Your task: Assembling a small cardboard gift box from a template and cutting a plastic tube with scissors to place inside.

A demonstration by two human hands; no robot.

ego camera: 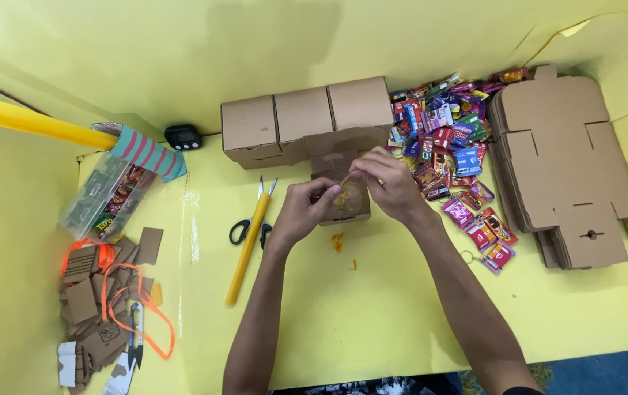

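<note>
The yellow surface (372,314) carried everything, with yellow walls rising round it. At the right lay the biggest item, a stack of flat, unfolded cardboard box blanks (562,164). Along the back stood a row of three folded cardboard boxes (307,117), side by side and touching. Between the row and the blanks spread a heap of bright snack packets (453,139), trailing down toward the near right.

At the far left a clear plastic bag of sweets (109,197) lay under a striped teal and pink piece (149,152), and a yellow tube (29,123) slanted in from the left wall. Below them sat a pile of cardboard scraps (95,300) with an orange cord (135,303) looped across it and a small thread snipper (135,342) lying on top.

Just in front of the box row, at the centre, both hands met over a small cardboard box (349,208). The left hand (301,212) held a closed grip on the box's left edge. The right hand (391,183) pinched a strand of brownish twine (348,192) over the top of the box.

Left of the hands a yellow pencil-like stick (248,249) lay over black-handled scissors (242,230). A small black timer (183,136) rested near the back wall. Tiny orange crumbs (337,241) dotted the surface beneath the box.
</note>
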